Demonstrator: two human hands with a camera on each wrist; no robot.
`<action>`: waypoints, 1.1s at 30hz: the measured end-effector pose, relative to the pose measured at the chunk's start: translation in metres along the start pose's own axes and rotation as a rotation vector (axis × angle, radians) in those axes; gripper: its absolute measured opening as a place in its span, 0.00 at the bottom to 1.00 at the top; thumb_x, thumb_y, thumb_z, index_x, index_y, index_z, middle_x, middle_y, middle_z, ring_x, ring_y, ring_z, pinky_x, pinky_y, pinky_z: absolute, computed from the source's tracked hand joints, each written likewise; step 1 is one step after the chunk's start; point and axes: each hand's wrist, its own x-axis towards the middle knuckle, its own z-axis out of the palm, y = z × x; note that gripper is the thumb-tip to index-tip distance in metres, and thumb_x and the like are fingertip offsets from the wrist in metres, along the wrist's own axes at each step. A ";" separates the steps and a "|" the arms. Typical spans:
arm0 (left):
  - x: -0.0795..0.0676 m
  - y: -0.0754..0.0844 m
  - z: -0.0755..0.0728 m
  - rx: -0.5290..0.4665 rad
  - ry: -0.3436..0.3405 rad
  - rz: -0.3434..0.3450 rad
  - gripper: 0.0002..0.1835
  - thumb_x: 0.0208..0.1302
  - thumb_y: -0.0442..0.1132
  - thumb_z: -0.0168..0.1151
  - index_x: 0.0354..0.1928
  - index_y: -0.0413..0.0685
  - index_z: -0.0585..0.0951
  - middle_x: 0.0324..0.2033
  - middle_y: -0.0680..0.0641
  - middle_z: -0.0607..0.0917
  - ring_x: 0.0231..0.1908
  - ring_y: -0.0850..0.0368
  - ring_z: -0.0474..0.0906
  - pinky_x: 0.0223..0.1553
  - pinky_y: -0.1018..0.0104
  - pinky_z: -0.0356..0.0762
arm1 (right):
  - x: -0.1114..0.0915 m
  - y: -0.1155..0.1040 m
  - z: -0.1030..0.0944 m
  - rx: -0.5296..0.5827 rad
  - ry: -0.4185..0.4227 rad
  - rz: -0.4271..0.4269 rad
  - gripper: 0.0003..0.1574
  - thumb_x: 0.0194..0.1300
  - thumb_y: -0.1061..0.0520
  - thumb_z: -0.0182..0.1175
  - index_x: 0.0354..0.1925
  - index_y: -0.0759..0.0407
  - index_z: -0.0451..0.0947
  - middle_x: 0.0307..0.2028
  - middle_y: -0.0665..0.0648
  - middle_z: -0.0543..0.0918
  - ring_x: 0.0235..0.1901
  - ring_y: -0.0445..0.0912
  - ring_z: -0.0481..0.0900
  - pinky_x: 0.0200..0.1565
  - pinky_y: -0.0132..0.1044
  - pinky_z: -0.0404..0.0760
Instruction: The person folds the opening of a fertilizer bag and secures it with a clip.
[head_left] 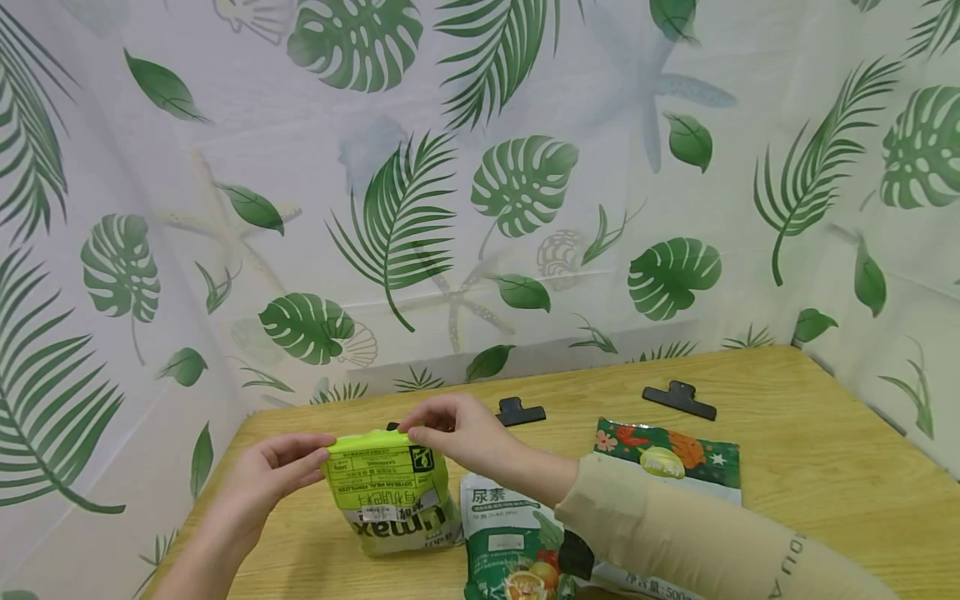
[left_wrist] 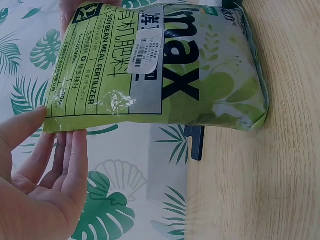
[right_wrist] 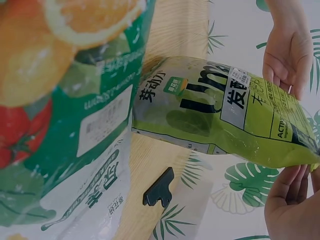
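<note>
While both hands work at one bag, the left hand [head_left: 258, 485] pinches its upper left corner, thumb against fingers; the right hand [head_left: 472, 435] pinches the upper right corner likewise. Between and below them: one lime-green Umax soybean meal fertilizer bag [head_left: 393, 483], standing on the table, print upside down in head view. One white barcode sticker [left_wrist: 146, 51] on the face toward the left hand. Just below the right wrist: one green-and-white urea pouch [head_left: 498, 542], fruit on the front. Under the right forearm: one pouch with a floral green top [head_left: 701, 462], partly covered by one beige sleeve [head_left: 667, 525]. Bags, three in all. Beyond the right hand: one black clip [head_left: 522, 412] close by, a second black clip [head_left: 680, 400] farther right. One dark sliver [head_left: 392, 427] behind the lime bag, too hidden to name. Underneath, one wood-grain table [head_left: 810, 450]; beyond, leaf-print cloth [head_left: 465, 350].
</note>
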 end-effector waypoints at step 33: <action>-0.002 0.000 0.008 0.099 -0.018 0.049 0.18 0.59 0.40 0.66 0.47 0.35 0.78 0.36 0.49 0.83 0.38 0.58 0.79 0.45 0.62 0.80 | -0.001 0.002 0.005 -0.049 0.017 -0.024 0.06 0.61 0.57 0.65 0.38 0.48 0.83 0.37 0.46 0.82 0.30 0.46 0.74 0.34 0.38 0.74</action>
